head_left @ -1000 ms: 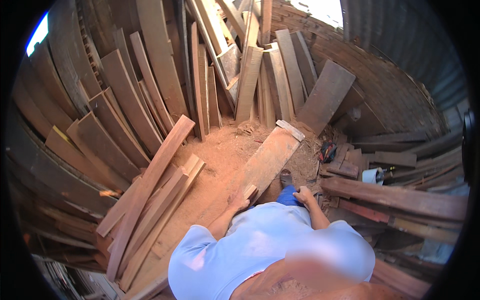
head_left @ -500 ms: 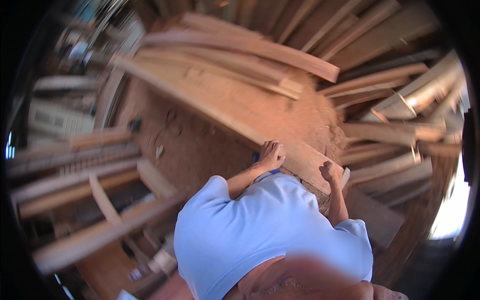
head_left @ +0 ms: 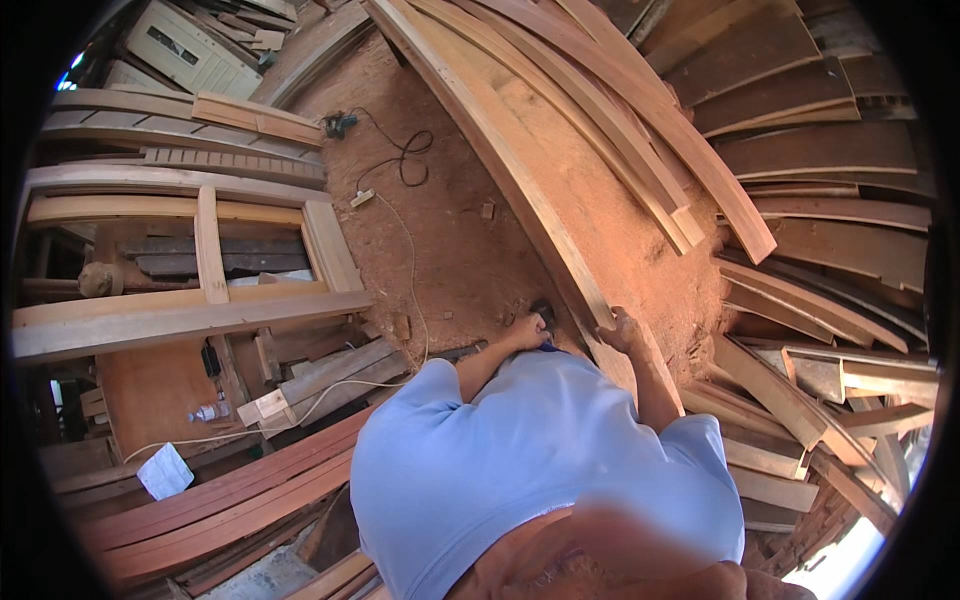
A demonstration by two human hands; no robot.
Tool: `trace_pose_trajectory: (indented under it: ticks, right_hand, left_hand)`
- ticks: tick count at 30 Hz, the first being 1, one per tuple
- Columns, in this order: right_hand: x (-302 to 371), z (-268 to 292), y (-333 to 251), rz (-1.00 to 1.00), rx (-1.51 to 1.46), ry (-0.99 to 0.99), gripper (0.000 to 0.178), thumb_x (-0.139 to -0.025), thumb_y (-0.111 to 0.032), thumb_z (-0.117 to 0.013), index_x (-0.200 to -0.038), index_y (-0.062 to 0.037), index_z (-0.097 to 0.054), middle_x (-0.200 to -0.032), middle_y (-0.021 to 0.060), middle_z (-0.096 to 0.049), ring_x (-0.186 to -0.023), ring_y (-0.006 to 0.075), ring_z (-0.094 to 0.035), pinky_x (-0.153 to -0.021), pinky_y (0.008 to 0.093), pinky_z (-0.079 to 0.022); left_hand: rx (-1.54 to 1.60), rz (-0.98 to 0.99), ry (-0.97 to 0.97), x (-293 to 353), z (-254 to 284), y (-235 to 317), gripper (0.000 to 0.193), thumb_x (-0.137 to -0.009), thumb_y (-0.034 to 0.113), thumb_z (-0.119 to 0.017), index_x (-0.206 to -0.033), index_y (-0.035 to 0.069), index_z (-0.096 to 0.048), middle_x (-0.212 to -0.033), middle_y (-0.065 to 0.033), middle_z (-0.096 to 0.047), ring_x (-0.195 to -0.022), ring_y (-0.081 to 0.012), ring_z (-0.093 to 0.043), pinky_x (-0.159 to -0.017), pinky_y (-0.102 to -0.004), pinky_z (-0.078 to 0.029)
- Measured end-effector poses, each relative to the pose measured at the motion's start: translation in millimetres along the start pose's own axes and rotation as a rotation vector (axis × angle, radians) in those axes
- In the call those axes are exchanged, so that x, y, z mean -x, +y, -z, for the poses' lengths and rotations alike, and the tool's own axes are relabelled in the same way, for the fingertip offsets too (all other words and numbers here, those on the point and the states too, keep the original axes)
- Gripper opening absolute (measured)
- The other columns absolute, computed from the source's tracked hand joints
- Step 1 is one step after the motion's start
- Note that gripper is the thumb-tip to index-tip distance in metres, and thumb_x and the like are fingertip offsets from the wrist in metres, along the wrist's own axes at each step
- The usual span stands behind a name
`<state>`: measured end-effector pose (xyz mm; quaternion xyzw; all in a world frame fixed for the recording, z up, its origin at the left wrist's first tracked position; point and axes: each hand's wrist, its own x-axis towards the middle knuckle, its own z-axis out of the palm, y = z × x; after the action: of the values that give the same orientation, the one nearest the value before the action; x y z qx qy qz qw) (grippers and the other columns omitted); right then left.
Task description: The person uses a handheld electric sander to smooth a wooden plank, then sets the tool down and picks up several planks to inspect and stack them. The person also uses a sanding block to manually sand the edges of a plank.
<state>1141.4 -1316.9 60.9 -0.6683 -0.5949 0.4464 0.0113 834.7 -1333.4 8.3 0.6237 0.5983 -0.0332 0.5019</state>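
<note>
Likely heavy and stiff, the long wooden plank (head_left: 538, 212) suits an edge hold, where the right hand (head_left: 624, 332) rests, its finger closure, like the left hand's (head_left: 527, 331), unclear.

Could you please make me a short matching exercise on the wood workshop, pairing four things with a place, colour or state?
Column one
1. Right hand
2. Plastic bottle
3. Shirt
4. Wooden frame

Column two
A. Light blue
B. Pale brown and roughly rectangular, off to the person's left
C. At the edge of the long board
D. Clear, lying on its side

Right pairs: 1-C, 2-D, 3-A, 4-B
</note>
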Motion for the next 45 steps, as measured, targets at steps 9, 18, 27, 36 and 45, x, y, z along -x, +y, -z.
trace_pose_trajectory:
  ticks: [9, 18, 27, 36, 45]
  right_hand:
    - [-34.2, -28.9, -33.0, -0.115, 0.129, -0.003, 0.080, -0.076, -0.025, -0.080, -0.140, 0.0037, -0.041, -0.126, 0.0330, -0.063, -0.121, 0.0467, -0.061, -0.101, 0.0517, -0.050]
    - [-88.3, -27.5, 46.0, 0.087, 0.239, -0.094, 0.048, -0.068, -0.026, -0.082, -0.103, 0.0028, -0.069, -0.102, 0.0247, -0.071, -0.104, 0.0393, -0.069, -0.088, 0.0479, -0.056]
    - [-36.1, -22.2, -3.4, 0.108, -0.671, -0.566, 0.064, -0.079, -0.001, -0.073, -0.139, 0.0086, -0.054, -0.127, 0.0121, -0.066, -0.116, 0.0227, -0.062, -0.104, 0.0364, -0.047]
    - [24.6, -22.0, -69.8, 0.249, -0.715, -0.591, 0.054, -0.085, -0.013, -0.072, -0.133, 0.0076, -0.057, -0.117, 0.0112, -0.068, -0.105, 0.0196, -0.064, -0.095, 0.0341, -0.052]
    - [165.2, 154.1, -191.1, 0.626, -0.425, -0.277, 0.058, -0.088, -0.034, -0.075, -0.120, 0.0122, -0.061, -0.093, 0.0217, -0.069, -0.078, 0.0276, -0.068, -0.077, 0.0403, -0.056]
  left_hand:
    - [0.033, -0.051, -0.048, -15.4, 21.4, -41.8, 0.041, -0.082, 0.038, -0.073, -0.106, 0.006, -0.066, -0.106, -0.0184, -0.072, -0.101, -0.0360, -0.069, -0.086, -0.0455, -0.055]
    - [0.178, -0.076, 0.142, -35.5, 9.8, -51.6, 0.044, -0.086, 0.041, -0.072, -0.110, 0.005, -0.063, -0.104, -0.0183, -0.072, -0.099, -0.0334, -0.070, -0.083, -0.0451, -0.056]
    - [1.419, 0.047, 0.085, 32.3, -17.7, 27.3, 0.079, -0.095, 0.042, -0.072, -0.150, 0.001, -0.034, -0.133, -0.0128, -0.059, -0.114, -0.0248, -0.065, -0.095, -0.0445, -0.055]
    - [1.737, -0.195, 0.277, 73.5, -13.1, 74.7, 0.066, -0.095, 0.046, -0.071, -0.142, 0.004, -0.050, -0.130, -0.0114, -0.064, -0.118, -0.0260, -0.063, -0.103, -0.0446, -0.052]
    - [2.042, -0.593, -0.098, 152.7, 79.5, 192.1, 0.068, -0.097, 0.052, -0.067, -0.141, 0.003, -0.051, -0.129, -0.0182, -0.064, -0.121, -0.0327, -0.063, -0.104, -0.0514, -0.054]
